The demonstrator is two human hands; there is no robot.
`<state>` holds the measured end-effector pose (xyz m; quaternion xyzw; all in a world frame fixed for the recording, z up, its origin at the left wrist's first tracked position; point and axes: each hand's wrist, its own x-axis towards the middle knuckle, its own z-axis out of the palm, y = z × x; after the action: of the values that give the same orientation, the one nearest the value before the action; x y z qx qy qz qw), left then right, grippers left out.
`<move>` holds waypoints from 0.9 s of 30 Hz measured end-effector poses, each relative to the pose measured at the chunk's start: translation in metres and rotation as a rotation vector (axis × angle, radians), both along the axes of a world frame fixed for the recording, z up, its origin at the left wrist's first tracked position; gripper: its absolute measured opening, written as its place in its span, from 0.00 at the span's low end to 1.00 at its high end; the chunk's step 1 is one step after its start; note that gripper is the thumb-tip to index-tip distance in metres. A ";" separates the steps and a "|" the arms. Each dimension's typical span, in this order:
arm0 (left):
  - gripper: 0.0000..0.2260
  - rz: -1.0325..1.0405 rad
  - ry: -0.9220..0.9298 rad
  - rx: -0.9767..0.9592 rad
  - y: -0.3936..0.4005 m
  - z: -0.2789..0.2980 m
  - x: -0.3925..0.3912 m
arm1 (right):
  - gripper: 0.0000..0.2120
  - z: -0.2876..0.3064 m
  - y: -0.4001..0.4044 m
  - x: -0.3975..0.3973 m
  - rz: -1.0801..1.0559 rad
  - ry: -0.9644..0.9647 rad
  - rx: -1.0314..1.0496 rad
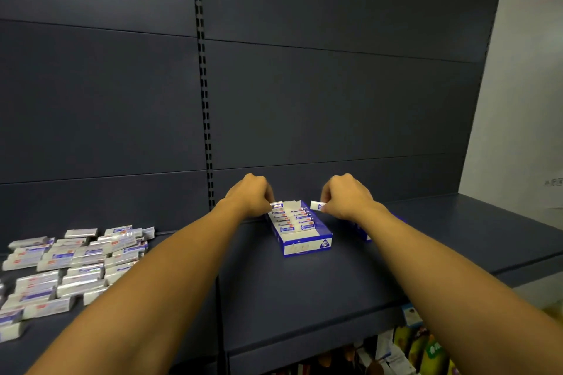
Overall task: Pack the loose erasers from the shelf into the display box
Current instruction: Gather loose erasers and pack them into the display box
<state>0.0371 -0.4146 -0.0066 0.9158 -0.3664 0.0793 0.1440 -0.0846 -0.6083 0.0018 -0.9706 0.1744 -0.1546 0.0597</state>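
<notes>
An eraser (317,206) is pinched in the right hand (344,195) just beside the display box (300,230), where another eraser (276,205) is gripped by the left hand (250,194).

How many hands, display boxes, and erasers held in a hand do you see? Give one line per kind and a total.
Hands: 2, the left hand and the right hand
Display box: 1
Held erasers: 2, one left, one right
Total: 5
</notes>
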 end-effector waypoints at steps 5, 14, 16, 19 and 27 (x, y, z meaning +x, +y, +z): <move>0.05 0.012 0.059 -0.050 -0.007 -0.012 0.011 | 0.02 -0.015 -0.011 0.027 0.114 -0.024 0.059; 0.09 0.120 0.070 -0.185 -0.029 -0.048 0.003 | 0.06 -0.053 -0.042 0.057 0.278 -0.123 0.242; 0.09 0.140 0.055 -0.217 -0.035 -0.051 0.000 | 0.07 -0.061 -0.048 0.063 0.298 -0.141 0.285; 0.09 0.157 0.058 -0.233 -0.041 -0.055 -0.003 | 0.07 -0.070 -0.055 0.072 0.328 -0.157 0.352; 0.08 0.179 0.112 -0.195 -0.046 -0.068 -0.004 | 0.07 -0.088 -0.048 0.090 0.388 -0.265 0.457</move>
<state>0.0331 -0.4603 -0.0743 0.9294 -0.2653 0.0761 0.2451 0.0055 -0.6561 -0.0867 -0.9186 0.0071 -0.2222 0.3266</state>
